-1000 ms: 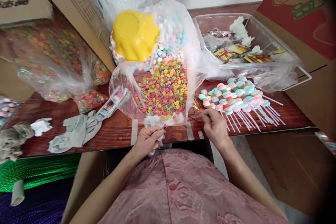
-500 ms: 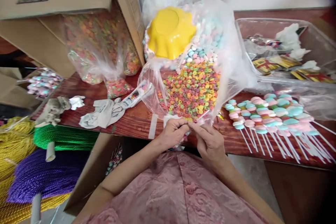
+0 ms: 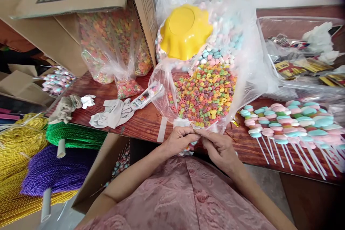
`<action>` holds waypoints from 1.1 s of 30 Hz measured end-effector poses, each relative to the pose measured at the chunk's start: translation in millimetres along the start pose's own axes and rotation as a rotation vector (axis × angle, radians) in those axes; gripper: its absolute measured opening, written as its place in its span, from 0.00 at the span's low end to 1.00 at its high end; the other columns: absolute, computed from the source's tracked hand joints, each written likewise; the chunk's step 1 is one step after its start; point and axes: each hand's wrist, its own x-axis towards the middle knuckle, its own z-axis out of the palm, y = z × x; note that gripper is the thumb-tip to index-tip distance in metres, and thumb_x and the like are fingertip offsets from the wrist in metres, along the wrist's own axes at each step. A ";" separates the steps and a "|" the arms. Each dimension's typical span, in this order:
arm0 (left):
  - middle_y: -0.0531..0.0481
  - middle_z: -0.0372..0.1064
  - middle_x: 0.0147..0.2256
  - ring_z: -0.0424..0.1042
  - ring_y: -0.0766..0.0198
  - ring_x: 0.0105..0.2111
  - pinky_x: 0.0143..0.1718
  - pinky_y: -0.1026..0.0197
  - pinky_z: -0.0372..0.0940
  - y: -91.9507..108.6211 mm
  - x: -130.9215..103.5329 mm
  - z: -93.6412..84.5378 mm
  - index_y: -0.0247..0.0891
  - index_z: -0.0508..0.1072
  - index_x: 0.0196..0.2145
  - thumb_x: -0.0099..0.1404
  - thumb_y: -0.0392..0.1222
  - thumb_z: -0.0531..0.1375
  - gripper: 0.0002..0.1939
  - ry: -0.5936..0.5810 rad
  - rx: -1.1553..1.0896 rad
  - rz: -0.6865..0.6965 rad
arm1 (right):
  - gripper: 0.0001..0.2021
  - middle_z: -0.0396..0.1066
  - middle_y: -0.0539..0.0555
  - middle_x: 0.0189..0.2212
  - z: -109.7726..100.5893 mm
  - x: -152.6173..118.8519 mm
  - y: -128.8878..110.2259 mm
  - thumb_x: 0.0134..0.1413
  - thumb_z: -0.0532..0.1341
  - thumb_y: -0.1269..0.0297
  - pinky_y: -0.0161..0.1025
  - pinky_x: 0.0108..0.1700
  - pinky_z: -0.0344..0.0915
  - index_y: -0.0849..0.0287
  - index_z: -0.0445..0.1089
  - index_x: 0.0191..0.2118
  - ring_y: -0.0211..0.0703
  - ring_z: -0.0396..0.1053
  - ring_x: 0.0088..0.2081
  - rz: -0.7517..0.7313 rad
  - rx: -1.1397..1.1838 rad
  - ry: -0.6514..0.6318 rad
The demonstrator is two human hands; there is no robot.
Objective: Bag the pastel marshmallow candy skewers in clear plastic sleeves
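Note:
My left hand (image 3: 181, 140) and my right hand (image 3: 219, 147) meet at the table's front edge, fingertips pinched together over something thin and small that I cannot make out. Part of a wrapped item with blue and pink pieces shows below them. Just beyond the fingers, an open plastic bag holds colourful ring candies (image 3: 205, 95). Pink, white and blue candies (image 3: 212, 55) lie behind the rings, partly under an upturned yellow bowl (image 3: 184, 30). On the right, several candy skewers (image 3: 291, 122) with white sticks lie side by side.
A cardboard box (image 3: 147, 18) with bagged ring candies stands at the left. Grey gloves (image 3: 110, 113) lie on the table (image 3: 145, 125). A clear bin (image 3: 265, 48) with packets is at the right. Green cord (image 3: 75, 136) and purple cord (image 3: 56, 172) hang at the lower left.
The view has shifted, so the table's contents appear further right. Both hands stay pinched together; a thin brownish strand now shows at the fingertips.

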 end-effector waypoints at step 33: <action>0.48 0.71 0.17 0.64 0.69 0.11 0.09 0.70 0.54 22.8 -1.3 -22.4 0.31 0.76 0.22 0.45 0.45 0.71 0.14 -0.497 -0.125 -0.402 | 0.13 0.70 0.54 0.27 -29.7 20.6 -12.4 0.62 0.49 0.73 0.40 0.33 0.60 0.59 0.69 0.31 0.41 0.63 0.30 -0.471 -0.039 -0.361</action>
